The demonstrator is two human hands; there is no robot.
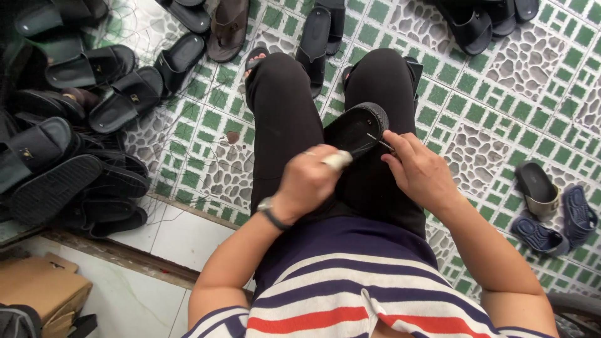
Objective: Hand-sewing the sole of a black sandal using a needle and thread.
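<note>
The black sandal [357,128] lies on the person's lap, between the knees. The left hand [310,178] grips its near end, fingers curled — the right hand [419,169] pinches a thin needle [379,141] at its edge.

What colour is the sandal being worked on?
Black; the sandal shows best in the head view.

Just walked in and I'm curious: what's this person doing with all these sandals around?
A seated person holds a black sandal on their lap. The left hand grips its near end, one finger wrapped in pale tape, while the right hand pinches a thin needle-like tool against the sandal's edge. A pile of black sandals lies on the green tiled floor, with a few more pairs scattered about.
</note>
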